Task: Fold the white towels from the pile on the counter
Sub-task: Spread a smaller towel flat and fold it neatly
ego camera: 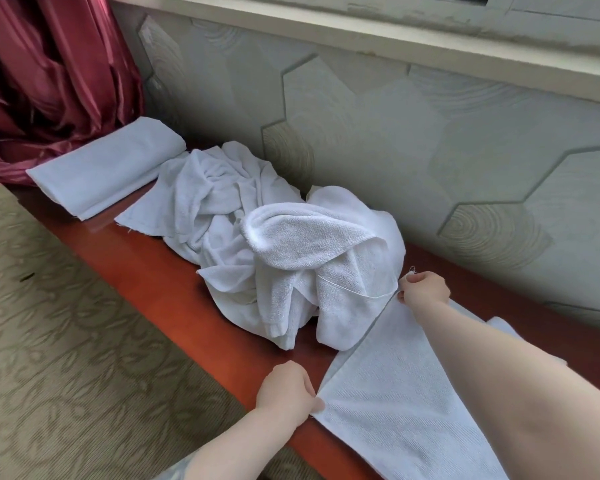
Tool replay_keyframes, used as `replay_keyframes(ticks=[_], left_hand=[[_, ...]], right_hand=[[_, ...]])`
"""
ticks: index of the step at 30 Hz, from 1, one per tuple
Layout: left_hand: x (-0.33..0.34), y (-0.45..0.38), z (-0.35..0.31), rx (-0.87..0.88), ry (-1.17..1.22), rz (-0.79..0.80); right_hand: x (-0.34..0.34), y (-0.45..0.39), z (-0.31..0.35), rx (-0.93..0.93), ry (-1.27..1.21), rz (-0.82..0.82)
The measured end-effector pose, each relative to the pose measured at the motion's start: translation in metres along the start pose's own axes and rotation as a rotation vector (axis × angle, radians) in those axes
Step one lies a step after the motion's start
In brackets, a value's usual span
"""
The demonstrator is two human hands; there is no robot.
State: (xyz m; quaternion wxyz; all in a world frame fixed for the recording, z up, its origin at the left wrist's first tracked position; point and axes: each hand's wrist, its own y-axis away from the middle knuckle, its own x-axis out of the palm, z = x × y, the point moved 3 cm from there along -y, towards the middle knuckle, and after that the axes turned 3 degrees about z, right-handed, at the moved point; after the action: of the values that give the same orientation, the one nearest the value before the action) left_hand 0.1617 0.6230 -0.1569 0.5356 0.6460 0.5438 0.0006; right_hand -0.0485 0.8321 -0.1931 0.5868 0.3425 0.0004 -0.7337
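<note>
A white towel (388,393) lies spread flat on the red-brown counter (174,282) at the lower right. My left hand (286,389) pinches its near left corner at the counter's front edge. My right hand (423,289) pinches the far left corner, close to the wall. A crumpled pile of white towels (274,237) sits just left of the flat towel, touching its edge. Further left lies a folded white towel (108,168).
A dark red satin curtain (49,71) hangs at the far left and bunches onto the counter behind the folded towel. A grey hexagon-patterned wall (395,133) runs along the counter's back, under a pale sill. Patterned carpet (66,341) lies below the front edge.
</note>
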Motion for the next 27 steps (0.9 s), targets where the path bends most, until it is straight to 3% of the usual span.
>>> replay_keyframes(ticks=[9, 15, 21, 23, 25, 27], left_hand=[[0.001, -0.002, 0.000, 0.020, -0.049, 0.016], [0.004, -0.005, 0.004, 0.027, -0.076, -0.013], [0.003, -0.008, -0.003, 0.103, -0.053, -0.101], [0.003, -0.010, -0.009, 0.170, -0.063, -0.141], [0.004, -0.012, -0.013, 0.208, -0.101, -0.134], [0.008, -0.013, -0.015, 0.224, -0.141, -0.111]], right_hand=[[0.001, 0.006, 0.013, -0.087, 0.097, -0.050], [-0.001, 0.013, 0.018, -0.089, 0.148, 0.121], [-0.040, 0.081, -0.033, -0.328, 0.253, -0.087], [-0.054, 0.100, -0.052, -0.387, 0.330, -0.238], [-0.068, 0.122, -0.067, -0.418, 0.388, -0.402], [-0.076, 0.141, -0.086, -0.407, 0.438, -0.430]])
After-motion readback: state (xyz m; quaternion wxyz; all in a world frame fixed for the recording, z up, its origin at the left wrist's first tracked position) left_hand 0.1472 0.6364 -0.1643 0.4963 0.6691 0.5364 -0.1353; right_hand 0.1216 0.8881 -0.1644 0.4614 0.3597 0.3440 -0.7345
